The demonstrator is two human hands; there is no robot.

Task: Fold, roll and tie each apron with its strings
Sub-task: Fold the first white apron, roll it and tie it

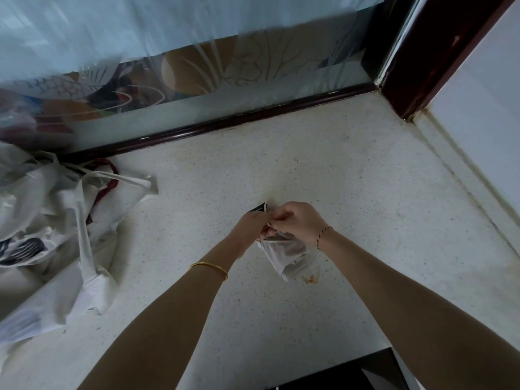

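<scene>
A white apron rolled into a small bundle (287, 256) lies on the speckled counter (323, 170) near the middle. Both my hands meet over its far end. My left hand (250, 223) and my right hand (298, 219) have their fingers curled, pinching the thin white apron strings between them. A dark corner of the bundle pokes out just beyond my left hand. The far part of the roll is hidden under my hands.
A heap of loose white aprons (50, 235) with long straps and a dark red strap lies at the left. A frosted glass panel (197, 94) with a dark frame runs along the back. A white wall (484, 114) closes the right side. A brownish stain (309, 278) sits by the bundle.
</scene>
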